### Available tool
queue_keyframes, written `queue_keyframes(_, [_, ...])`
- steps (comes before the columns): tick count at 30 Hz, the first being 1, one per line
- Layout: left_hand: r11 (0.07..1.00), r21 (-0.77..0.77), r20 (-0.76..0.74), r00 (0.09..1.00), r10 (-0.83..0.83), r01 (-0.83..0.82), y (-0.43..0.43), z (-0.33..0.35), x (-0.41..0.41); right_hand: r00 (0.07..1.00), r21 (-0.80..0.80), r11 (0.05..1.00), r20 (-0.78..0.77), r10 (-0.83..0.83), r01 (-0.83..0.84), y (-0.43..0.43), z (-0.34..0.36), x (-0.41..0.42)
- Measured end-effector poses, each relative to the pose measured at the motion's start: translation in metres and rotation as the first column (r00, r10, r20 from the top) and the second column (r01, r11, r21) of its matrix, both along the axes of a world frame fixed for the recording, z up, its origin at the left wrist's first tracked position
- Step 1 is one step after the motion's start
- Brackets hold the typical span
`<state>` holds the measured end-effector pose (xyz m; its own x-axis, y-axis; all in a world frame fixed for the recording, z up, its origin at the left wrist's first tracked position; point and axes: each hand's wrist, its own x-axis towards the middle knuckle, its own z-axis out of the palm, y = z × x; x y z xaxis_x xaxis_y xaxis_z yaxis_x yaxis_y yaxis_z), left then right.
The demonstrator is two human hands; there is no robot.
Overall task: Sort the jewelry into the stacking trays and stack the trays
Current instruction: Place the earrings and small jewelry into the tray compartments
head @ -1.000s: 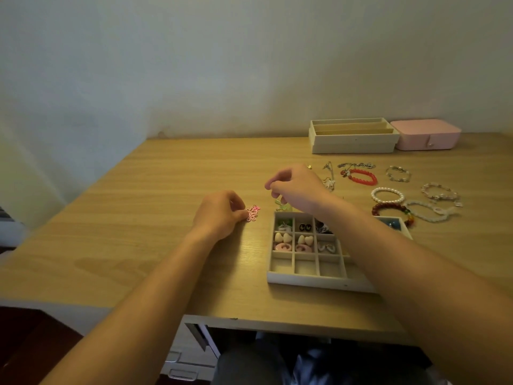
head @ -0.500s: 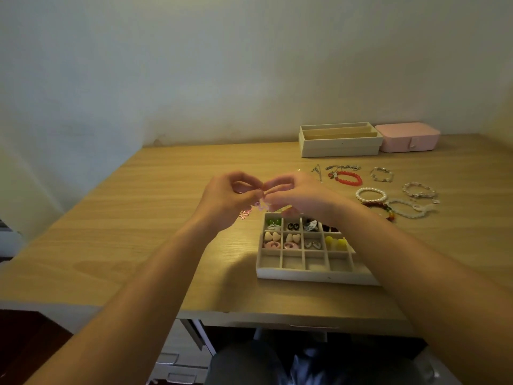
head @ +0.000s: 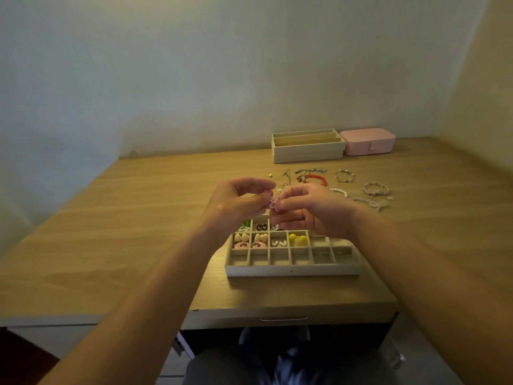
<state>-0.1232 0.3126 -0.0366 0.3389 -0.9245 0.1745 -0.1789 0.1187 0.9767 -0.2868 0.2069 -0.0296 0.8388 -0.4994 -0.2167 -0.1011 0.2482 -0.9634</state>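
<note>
Both hands are raised together above the far edge of the compartment tray (head: 291,269), over the wooden desk (head: 138,218).

- A pink jewelry piece (head: 273,202) is held in the air between the two hands. It is pinched by the fingertips of the left hand (head: 238,202) on one side and of the right hand (head: 308,209) on the other. Its exact form is too small to be made out.
- The compartment tray is set near the front edge of the desk. Its front row of cells is seen bare.
- The middle row is filled from the left: cream heart earrings (head: 241,237) above pink ring earrings (head: 241,245), a like pair one cell over, white hoops (head: 279,242), then yellow ball earrings (head: 297,238).
- The back row is partly hidden by the hands; a green piece (head: 245,224) and black pieces (head: 262,227) are visible there.
- Loose on the desk beyond the hands: a red bead bracelet (head: 313,179), a pearl bracelet (head: 340,191), a silver bracelet (head: 376,188) and a small gold stud (head: 269,175).
- Two long-slot trays (head: 308,147) are stacked by the wall, with a closed pink jewelry box (head: 367,140) just beside them.
</note>
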Motion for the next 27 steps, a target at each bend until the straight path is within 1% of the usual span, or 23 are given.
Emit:
queue_keyframes(6, [1.000, 0.019, -0.039, 0.999, 0.002, -0.001, -0.006, 0.000, -0.016, 0.998, -0.022, 0.998, 0.029, -0.059, 0.060, -0.006, 0.002, -0.023])
queue_keyframes(11, [0.998, 0.020, -0.069, 0.996, -0.053, 0.055, -0.011, -0.003, -0.024, 0.994, -0.070, 0.993, 0.059, -0.095, 0.099, -0.009, -0.001, -0.034])
queue_keyframes(17, [0.996, 0.068, -0.028, 0.998, -0.058, 0.060, -0.016, -0.004, -0.033, 0.987, -0.074, 0.985, 0.060, -0.150, 0.154, -0.015, -0.005, -0.040])
queue_keyframes(20, [0.994, 0.081, -0.028, 0.997, -0.068, 0.070, -0.017, -0.005, -0.033, 0.986, -0.038, 0.990, 0.095, -0.135, 0.139, -0.018, -0.007, -0.044])
queue_keyframes(24, [0.993, 0.057, -0.117, 0.989, -0.094, 0.101, -0.018, -0.007, -0.035, 0.980, 0.010, 0.990, 0.140, -0.143, 0.143, -0.023, -0.010, -0.048])
queue_keyframes(27, [0.993, 0.058, -0.167, 0.982, -0.091, 0.101, -0.018, -0.008, -0.038, 0.978, 0.031, 0.988, 0.140, -0.155, 0.152, -0.024, -0.011, -0.050])
